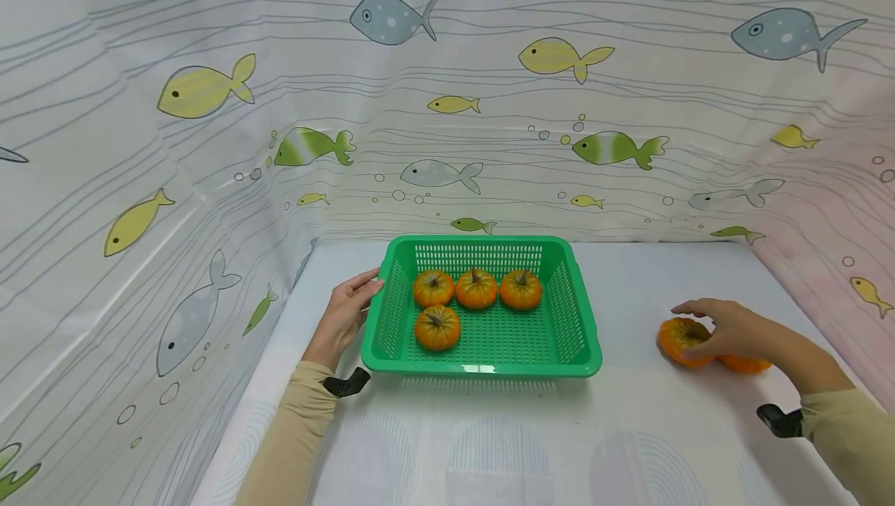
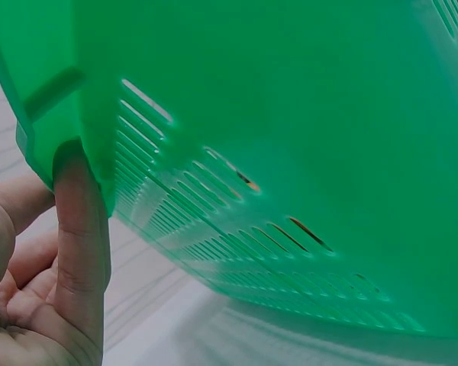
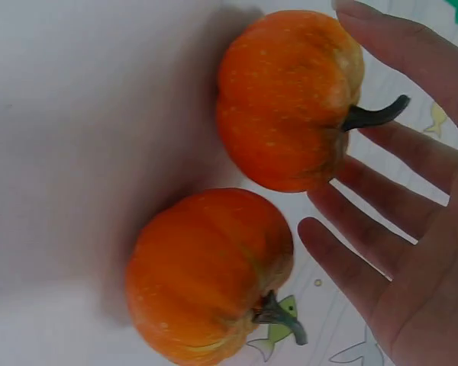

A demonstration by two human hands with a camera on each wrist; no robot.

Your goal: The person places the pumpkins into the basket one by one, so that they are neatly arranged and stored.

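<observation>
A white sheet (image 1: 482, 24) goes round the back and sides. It has wavy lines (image 1: 475, 133), little bubbles (image 1: 169, 392) and lots of fish: yellow fish (image 1: 194, 92), green fish (image 1: 604, 148) and spotty blue fish (image 1: 386, 19). Its right side looks pink. The pale surface (image 1: 629, 273) has faint arches (image 1: 499, 448) in front.

Fish-printed white walls (image 1: 503, 133), pale arch-patterned tabletop (image 1: 569, 420)

Left grip (image 1: 346, 308) pinches; right grip (image 1: 737, 331) arches, fingers (image 3: 369, 229) apart.

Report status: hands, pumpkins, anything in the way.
Left hand grips green basket by rim. Right hand spread at loose pumpkin, second pumpkin beside it. Four pumpkins in basket. No obstruction visible.
</observation>
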